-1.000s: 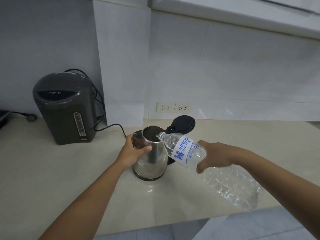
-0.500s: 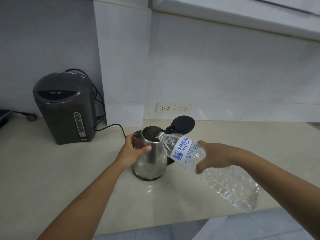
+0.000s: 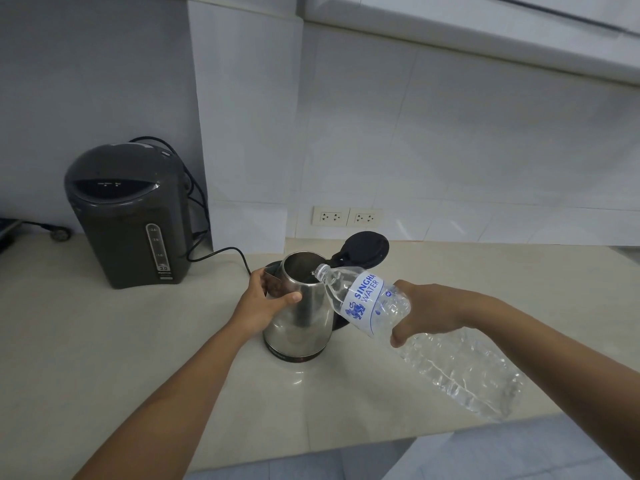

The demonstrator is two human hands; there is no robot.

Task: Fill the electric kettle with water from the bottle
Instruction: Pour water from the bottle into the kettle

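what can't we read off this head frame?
- Water level in kettle: steel wall hides it.
- Flow at bottle mouth: too small.
- Left hand fingers: behind kettle.
- Right hand palm-side grip: bottle hides it.
- Dispenser panel text: too small.

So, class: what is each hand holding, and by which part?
Left hand grips the kettle by its upper body; right hand holds the tilted bottle around its middle, below the label.

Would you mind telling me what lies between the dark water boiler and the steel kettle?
In the head view, only a black power cord crosses the bare countertop.
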